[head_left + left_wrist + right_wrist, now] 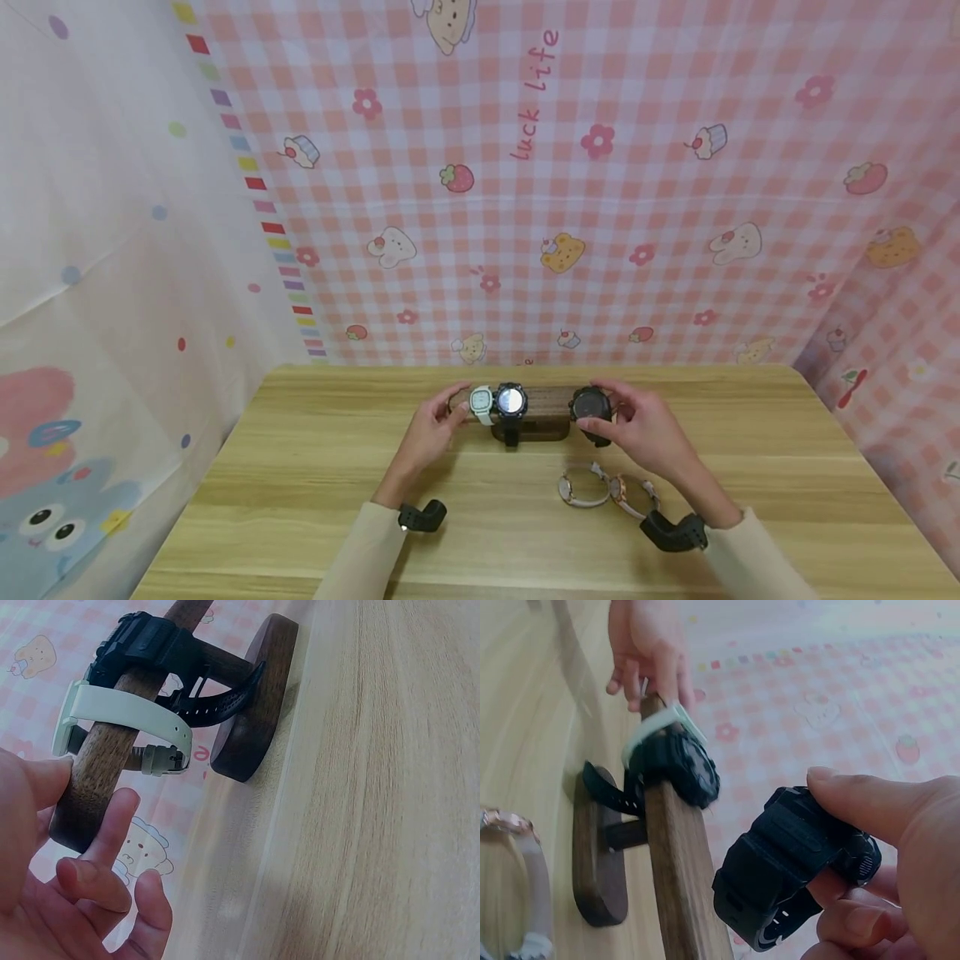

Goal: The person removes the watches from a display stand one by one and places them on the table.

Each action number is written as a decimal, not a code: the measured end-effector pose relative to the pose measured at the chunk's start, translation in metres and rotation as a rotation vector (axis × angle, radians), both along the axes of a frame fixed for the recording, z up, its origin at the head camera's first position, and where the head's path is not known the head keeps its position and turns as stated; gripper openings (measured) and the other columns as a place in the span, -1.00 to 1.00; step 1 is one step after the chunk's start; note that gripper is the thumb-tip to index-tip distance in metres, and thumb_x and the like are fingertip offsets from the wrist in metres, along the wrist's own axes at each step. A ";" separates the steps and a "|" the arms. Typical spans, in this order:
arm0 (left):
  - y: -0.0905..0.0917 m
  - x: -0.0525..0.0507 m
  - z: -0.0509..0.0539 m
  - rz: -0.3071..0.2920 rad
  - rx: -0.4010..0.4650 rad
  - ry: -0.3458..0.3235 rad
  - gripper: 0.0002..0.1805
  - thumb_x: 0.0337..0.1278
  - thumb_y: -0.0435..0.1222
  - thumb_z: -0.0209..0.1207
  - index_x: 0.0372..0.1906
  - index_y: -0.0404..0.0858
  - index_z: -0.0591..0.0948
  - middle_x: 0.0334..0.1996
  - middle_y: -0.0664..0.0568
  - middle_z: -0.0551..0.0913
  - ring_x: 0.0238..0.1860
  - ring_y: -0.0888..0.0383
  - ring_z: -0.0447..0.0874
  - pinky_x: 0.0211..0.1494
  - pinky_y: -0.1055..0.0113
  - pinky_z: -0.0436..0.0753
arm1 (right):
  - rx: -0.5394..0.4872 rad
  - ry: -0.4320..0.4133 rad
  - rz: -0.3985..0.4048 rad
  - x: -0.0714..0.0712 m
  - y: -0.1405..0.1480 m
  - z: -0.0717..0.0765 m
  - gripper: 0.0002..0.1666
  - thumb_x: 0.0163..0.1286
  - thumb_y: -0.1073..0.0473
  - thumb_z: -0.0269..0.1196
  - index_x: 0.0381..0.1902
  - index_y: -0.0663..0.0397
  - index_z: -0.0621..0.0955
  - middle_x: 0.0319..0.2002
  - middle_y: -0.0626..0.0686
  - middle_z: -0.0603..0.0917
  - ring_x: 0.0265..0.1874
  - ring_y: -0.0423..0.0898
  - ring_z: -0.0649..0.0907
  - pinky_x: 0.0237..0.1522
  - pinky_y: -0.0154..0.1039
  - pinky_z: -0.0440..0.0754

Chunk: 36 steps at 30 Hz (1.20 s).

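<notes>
A dark wooden watch stand [551, 402] with a crossbar on an oval base stands at the back of the table. Its left end is pinched between the thumb and fingers of my left hand [431, 433]. On the bar, near that hand, hang a pale mint watch [124, 707] and, beside it, a black watch [512, 402] with a round face. My right hand [648, 429] grips another black watch [769, 862] by the bar's right end. In the right wrist view this watch appears beside the bar, its strap looped; whether it touches the bar I cannot tell.
Two light-strapped watches lie on the wooden table [480, 550] in front of the stand: one with a pale dial [566, 489], one with a rose-gold case [618, 489]. A pink checked curtain [495, 217] hangs behind the table.
</notes>
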State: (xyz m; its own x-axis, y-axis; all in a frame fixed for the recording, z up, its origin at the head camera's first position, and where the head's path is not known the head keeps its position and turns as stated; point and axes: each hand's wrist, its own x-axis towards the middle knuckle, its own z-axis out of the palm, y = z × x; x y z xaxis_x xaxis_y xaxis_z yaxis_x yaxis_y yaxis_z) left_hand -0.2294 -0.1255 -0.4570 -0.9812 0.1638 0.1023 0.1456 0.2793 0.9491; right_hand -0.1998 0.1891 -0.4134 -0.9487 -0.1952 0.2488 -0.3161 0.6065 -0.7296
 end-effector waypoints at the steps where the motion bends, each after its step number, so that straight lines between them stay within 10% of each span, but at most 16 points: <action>1: 0.000 0.000 -0.001 0.000 0.003 -0.002 -0.58 0.42 -0.39 0.08 0.33 -0.27 0.49 -0.37 -0.34 0.58 -0.37 -0.37 0.52 -0.57 0.48 0.38 | 0.004 0.004 0.008 0.001 -0.002 0.000 -0.27 0.12 -0.03 0.51 0.22 0.08 0.58 -0.62 -0.06 0.44 -0.70 -0.26 0.31 -0.67 -0.37 0.26; 22: 0.005 -0.004 -0.008 0.055 0.017 -0.014 -0.58 0.40 -0.41 0.09 0.32 -0.28 0.50 -0.48 -0.22 0.49 -0.31 -0.45 0.50 -0.57 0.49 0.34 | 0.047 -0.051 0.173 0.019 -0.059 -0.021 -0.28 0.11 0.03 0.52 0.18 0.25 0.59 -0.55 -0.12 0.51 -0.64 -0.28 0.41 -0.58 -0.39 0.39; 29: 0.003 -0.003 -0.005 0.031 0.013 0.001 -0.57 0.40 -0.41 0.09 0.32 -0.31 0.49 -0.44 -0.17 0.52 -0.44 -0.05 0.49 -0.52 0.48 0.40 | 0.082 -0.055 0.181 0.020 -0.072 -0.034 -0.26 0.09 0.05 0.54 0.18 0.26 0.59 -0.44 -0.08 0.62 -0.60 -0.29 0.47 -0.53 -0.40 0.48; 36: 0.003 -0.002 -0.003 0.033 0.018 0.006 -0.58 0.39 -0.43 0.10 0.30 -0.31 0.51 -0.47 -0.14 0.49 -0.42 -0.13 0.48 -0.51 0.49 0.41 | 0.157 -0.051 0.148 0.019 -0.081 -0.048 -0.26 0.07 0.01 0.54 0.16 0.25 0.60 -0.29 0.02 0.70 -0.42 -0.23 0.54 -0.36 -0.35 0.55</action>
State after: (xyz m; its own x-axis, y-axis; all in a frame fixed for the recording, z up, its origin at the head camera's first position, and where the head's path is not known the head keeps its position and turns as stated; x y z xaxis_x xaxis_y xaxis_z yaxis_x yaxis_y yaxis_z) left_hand -0.2312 -0.1224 -0.4604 -0.9854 0.1293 0.1108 0.1422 0.2669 0.9532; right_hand -0.1808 0.1077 -0.4612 -0.9174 -0.3658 0.1568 -0.3753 0.6638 -0.6470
